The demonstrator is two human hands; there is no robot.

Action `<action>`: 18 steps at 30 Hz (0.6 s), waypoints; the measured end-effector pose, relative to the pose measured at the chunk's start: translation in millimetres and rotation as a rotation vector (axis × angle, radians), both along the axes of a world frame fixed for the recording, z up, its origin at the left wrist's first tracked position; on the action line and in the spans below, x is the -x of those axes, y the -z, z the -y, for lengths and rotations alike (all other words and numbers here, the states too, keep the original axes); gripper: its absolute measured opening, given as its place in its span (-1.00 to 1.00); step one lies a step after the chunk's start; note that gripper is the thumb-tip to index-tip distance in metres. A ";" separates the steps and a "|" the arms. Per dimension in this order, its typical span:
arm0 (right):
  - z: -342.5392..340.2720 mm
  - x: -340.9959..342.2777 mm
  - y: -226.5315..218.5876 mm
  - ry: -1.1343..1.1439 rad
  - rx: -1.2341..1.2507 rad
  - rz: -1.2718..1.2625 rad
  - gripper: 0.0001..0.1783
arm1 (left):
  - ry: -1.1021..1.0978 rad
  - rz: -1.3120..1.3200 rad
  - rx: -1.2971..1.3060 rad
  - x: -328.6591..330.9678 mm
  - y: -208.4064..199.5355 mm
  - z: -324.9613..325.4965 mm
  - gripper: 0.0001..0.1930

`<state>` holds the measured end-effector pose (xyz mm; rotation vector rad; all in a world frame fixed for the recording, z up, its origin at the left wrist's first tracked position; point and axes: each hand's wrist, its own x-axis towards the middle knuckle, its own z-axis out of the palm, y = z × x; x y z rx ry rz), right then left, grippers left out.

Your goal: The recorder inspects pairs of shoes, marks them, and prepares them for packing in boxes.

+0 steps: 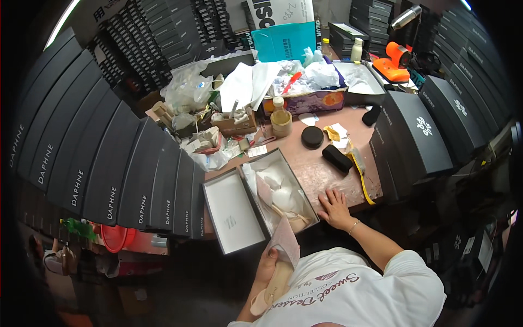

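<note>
A: We're at the bench's (354,182) near edge, and the left hand (266,267) has the pink-and-beige shoe (285,244), out in front of the edge! Thumb pressed against it; we can't tell how the other fingers sit.

B: And the right hand (336,211)?

A: Flat on the bench by that same edge, fingers spread, holding nothing.

B: Between them we have the open shoebox (298,186), set at the near edge: white tissue (281,197) inside, and a second shoe (265,193) lying in it.

A: The lid (231,204) is just beside it on the left, white inside facing up.

B: Toward the far edge, look, a purple carton (306,103) heaped with crumpled paper (322,76), a red object (292,82) on top!
</note>
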<state>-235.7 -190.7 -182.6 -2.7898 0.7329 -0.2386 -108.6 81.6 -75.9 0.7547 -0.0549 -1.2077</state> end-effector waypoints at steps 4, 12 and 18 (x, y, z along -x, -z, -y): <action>-2.7 -1.2 -5.1 -0.005 0.058 -0.021 -0.30 | 0.043 -0.020 -0.002 -17.0 7.5 18.0 -0.28; -2.3 -7.6 -18.1 0.006 -0.019 -0.057 -0.30 | 0.063 0.015 -0.056 -92.2 16.8 86.2 -0.41; -3.6 -11.5 -14.8 0.007 -0.009 -0.081 -0.29 | 0.049 -0.129 -0.149 -103.3 40.4 106.1 -0.28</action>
